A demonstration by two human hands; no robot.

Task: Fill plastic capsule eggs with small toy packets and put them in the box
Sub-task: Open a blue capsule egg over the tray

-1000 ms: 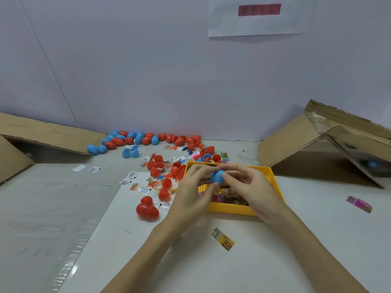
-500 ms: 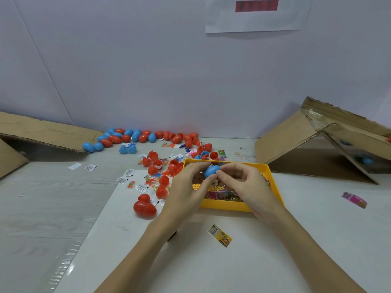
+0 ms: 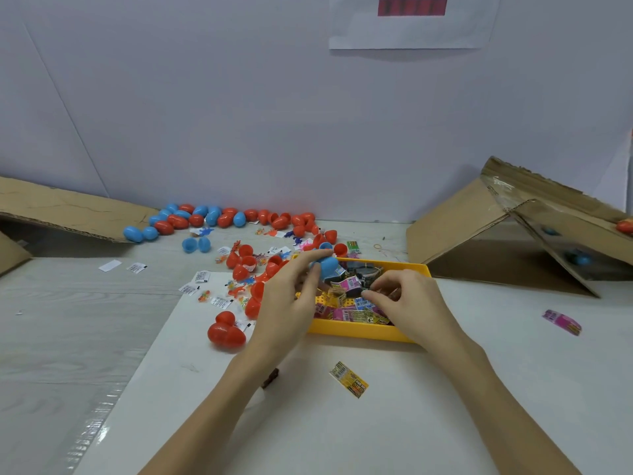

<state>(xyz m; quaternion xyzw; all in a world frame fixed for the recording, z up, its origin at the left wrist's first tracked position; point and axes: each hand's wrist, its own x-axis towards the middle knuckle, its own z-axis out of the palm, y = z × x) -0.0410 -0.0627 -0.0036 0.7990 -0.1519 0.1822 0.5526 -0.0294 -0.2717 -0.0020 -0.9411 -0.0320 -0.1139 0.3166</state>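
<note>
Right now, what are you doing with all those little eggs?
A person is filling toy eggs. The left hand holds a blue egg over the yellow tray, while the right hand reaches into the tray's pile of small packets, fingers curled around one. More red and blue eggs lie along the wall, and a cardboard box on the right has a few eggs in it.

A small hand-packing workstation: a plain bench (image 3: pixel 445 423) against a bare partition wall (image 3: pixel 239 114), with loose red and blue capsule eggs (image 3: pixel 219 217), a yellow tray (image 3: pixel 359 332) of toy packets, and opened cardboard boxes (image 3: pixel 479 234) at both sides.
</note>
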